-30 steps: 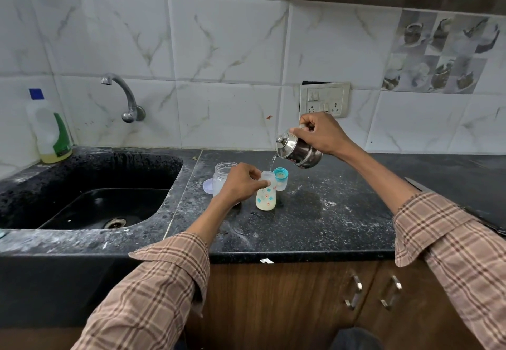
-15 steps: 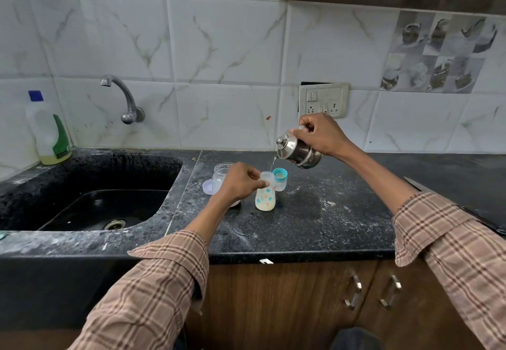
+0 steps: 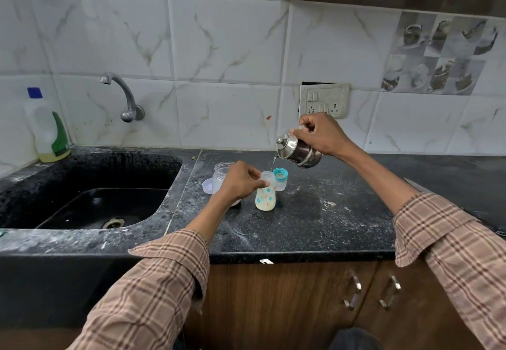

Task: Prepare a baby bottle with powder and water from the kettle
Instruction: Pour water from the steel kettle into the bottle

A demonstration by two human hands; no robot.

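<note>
A small baby bottle [image 3: 265, 197] with coloured prints stands upright on the black counter [image 3: 315, 212], pale liquid in its lower part. My left hand [image 3: 239, 181] pinches its neck. My right hand [image 3: 321, 134] grips the handle of a small steel kettle [image 3: 297, 149], tilted spout-down above the bottle. A thin stream of water runs from the spout into the bottle's open mouth. The bottle's teal-ringed cap [image 3: 280, 178] stands just behind it.
A clear open jar [image 3: 220, 175] and its pale lid [image 3: 207, 185] sit left of the bottle. A black sink [image 3: 95, 201] with a wall tap [image 3: 123, 97] lies to the left, a detergent bottle [image 3: 49, 130] in the corner. White powder dusts the counter.
Almost nothing has moved. The kettle stays tilted and the water keeps running into the bottle; both hands hold their places.
</note>
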